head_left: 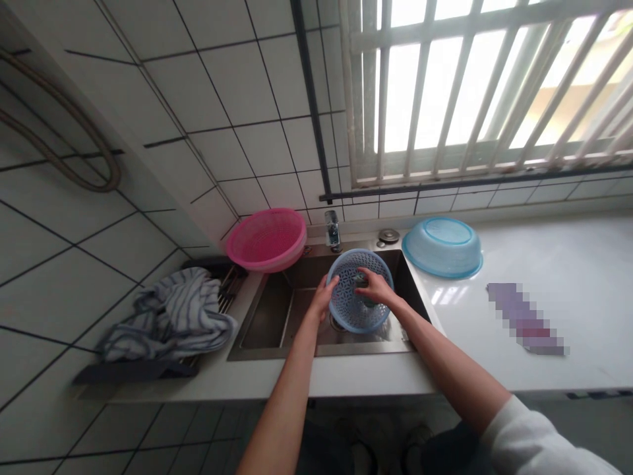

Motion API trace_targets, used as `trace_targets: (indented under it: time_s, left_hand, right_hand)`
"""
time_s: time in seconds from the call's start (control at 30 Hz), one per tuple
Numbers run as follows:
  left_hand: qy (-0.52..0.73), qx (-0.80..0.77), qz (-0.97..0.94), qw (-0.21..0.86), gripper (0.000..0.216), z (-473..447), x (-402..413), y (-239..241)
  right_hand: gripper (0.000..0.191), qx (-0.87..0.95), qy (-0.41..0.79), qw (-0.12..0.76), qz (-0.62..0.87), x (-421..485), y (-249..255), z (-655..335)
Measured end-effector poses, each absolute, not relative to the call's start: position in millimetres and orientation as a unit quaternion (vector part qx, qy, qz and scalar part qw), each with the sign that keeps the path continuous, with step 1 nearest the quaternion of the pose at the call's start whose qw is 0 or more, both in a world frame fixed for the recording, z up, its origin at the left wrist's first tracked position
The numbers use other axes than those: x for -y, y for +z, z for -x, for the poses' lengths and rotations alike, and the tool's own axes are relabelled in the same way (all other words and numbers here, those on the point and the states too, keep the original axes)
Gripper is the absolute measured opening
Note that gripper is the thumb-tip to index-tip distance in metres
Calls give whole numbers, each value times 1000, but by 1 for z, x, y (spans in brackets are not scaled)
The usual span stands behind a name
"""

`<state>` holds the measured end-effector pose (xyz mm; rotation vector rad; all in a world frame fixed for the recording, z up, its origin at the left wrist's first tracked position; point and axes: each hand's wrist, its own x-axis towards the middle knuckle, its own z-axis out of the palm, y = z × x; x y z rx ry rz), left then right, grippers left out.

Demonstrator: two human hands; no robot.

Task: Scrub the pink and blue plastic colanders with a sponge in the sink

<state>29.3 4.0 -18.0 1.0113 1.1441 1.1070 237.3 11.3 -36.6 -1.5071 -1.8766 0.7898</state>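
- The blue colander [345,310] is at the frame's centre, over the sink [274,310].
- The left grip [324,298] pinches its left rim.
- The right grip [374,288], inside the colander, curls around a greenish pad [359,281] under its fingers.

We look into a daylit corner with white, dark-jointed tiled walls [222,86] and a wide window with pale bars [450,86].
We see the glossy white worktop [524,244] running along the back wall beneath the window, where glare nearly washes out the view outside; soft reflections lie on its surface, and we find dim shadow below its front edge.
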Motion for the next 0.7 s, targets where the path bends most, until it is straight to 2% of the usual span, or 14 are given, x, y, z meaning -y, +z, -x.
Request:
trace_targets:
  time_s: [0.07, 0.17, 0.23, 0.3, 0.4, 0.5, 0.53, 0.63, 0.7]
  left_hand:
    - [472, -494, -442, 581, 58, -29, -4, -19]
    - [469, -505, -438, 577, 60, -29, -5, -20]
    - [468, -503, -434, 583, 61, -29, -4, -20]
    - [468, -496, -431, 591, 61, -28, -3, -19]
    - [475, -488, -433, 591, 61, -28, -2, -17]
    - [480, -484, -429, 592, 62, -28, -2, -16]
    - [481, -483, -426, 596, 63, -28, -2, -16]
    - [479, -478, -417, 607, 64, -28, -3, -18]
    - [478, -474, -416, 612, 65, -28, -3, -19]
  right_hand:
    - [69, 712, 292, 285, 571, -12, -40, -239]
    - [48, 662, 316, 294, 613, -14, -41, -242]
    - [32, 605, 389, 340, 606, -16, -40, -244]
    - [24, 551, 488, 393, 551, -18, -38, -247]
    - [35, 474, 592, 465, 457, -16, -31, -249]
    - [50, 390, 683, 492, 374, -14, -21, -250]
    - [47, 357, 713, 499, 340, -15, -16, -251]
    - [16, 254, 769, 538, 235, -20, -7, -256]
    - [9, 212, 783, 553, 192, -25, -5, -261]
